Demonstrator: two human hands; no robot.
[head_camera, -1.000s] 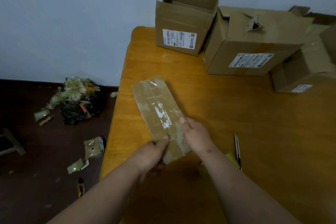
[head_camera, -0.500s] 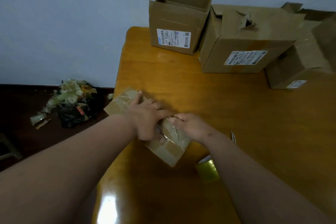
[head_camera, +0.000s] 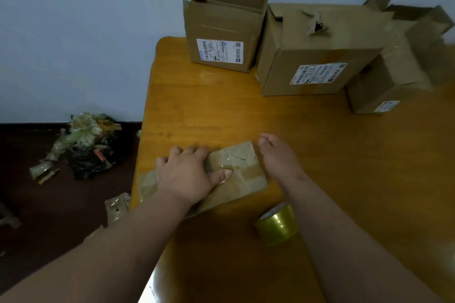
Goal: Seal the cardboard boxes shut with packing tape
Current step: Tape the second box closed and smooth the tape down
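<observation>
L grip [head_camera: 187, 174]: flat, palm down | R grip [head_camera: 278, 155]: fingers loosely curled, blurred

Two bare forearms enter from the lower edge of the head view. No sleeves, gloves, watch or rings are visible. The left hand [head_camera: 187, 174] shows a short, pale thumbnail. The right hand [head_camera: 278, 157] is motion-blurred.
</observation>
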